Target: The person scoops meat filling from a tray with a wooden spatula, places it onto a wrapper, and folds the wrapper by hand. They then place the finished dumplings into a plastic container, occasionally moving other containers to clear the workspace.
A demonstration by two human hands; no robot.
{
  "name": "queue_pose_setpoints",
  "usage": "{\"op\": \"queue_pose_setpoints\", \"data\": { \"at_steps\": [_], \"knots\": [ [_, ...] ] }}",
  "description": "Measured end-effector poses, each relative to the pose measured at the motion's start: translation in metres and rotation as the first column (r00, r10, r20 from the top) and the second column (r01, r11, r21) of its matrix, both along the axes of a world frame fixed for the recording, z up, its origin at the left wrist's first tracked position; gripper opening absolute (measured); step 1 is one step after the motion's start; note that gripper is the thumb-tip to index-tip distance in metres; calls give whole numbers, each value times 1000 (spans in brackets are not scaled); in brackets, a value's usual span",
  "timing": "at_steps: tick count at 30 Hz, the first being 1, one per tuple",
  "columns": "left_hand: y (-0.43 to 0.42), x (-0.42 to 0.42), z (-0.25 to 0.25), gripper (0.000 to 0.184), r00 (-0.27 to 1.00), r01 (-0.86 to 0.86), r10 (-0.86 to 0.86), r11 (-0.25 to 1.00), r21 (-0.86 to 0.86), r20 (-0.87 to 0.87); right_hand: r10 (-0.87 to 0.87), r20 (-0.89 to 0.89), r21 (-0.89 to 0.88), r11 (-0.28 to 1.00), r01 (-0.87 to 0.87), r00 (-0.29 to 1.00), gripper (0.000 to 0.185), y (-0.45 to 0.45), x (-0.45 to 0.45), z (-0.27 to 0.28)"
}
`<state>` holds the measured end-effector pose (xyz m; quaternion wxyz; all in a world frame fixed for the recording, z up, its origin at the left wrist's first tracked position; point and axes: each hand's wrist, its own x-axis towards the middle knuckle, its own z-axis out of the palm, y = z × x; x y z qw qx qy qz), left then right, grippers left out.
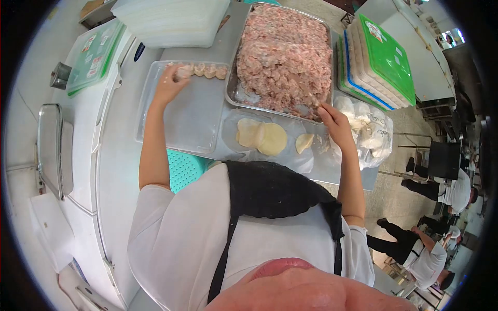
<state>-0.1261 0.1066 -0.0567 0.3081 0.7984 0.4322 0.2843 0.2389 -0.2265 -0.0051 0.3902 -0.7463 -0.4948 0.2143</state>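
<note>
My left hand [170, 84] reaches into the far left part of a shallow clear plastic tray [181, 122]. Its fingers curl round a dumpling [183, 71] at the left end of a short row of dumplings [210, 71]. My right hand [336, 124] is closed at the near right corner of a metal tray [275, 110] heaped with raw minced meat [285, 52]. Whatever it grips points into the meat and is too small to make out. Between my hands lie a stack of round dough wrappers [272, 139] and a single folded wrapper [304, 142].
Right of the meat stand stacked boxes with a green lid [384, 57] and a plastic bag of pale dough-like lumps [371, 129]. White plastic trays [171, 23] are stacked at the back left. A turquoise perforated basket [184, 168] sits below the table edge. Two people work at far right.
</note>
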Motion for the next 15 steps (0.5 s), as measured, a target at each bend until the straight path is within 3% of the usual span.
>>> {"op": "queue_pose_setpoints", "data": {
  "at_steps": [1, 3, 4, 6, 9, 13, 15],
  "knots": [
    [17, -18, -13, 43, 1000, -4, 4, 1000, -1, -4, -66, -46, -27, 998, 65, 997, 37, -3, 2, -4],
    [40, -40, -25, 50, 918, -116, 232, 933, 342, -323, -100, -155, -88, 992, 87, 983, 38, -6, 4, -10],
    [45, -43, -26, 50, 917, -113, 230, 934, 340, -326, -142, -256, -150, 983, 106, 956, 38, -7, 4, -12],
    [57, -46, -27, 63, 861, -304, 382, 916, 261, -336, -157, -281, -145, 982, 119, 947, 37, -3, -2, -13],
    [74, -46, -39, 73, 855, -306, 402, 901, 307, -327, -169, -307, -140, 981, 131, 937, 37, 7, -13, -6],
    [86, -36, -40, 76, 841, -312, 364, 931, 191, -401, -175, -284, -156, 979, 135, 943, 36, 15, -21, -5],
    [87, -36, -37, 80, 940, -196, 187, 981, -4, -285, -168, -288, -128, 982, 136, 943, 36, 16, -21, -13]
  ]
}}
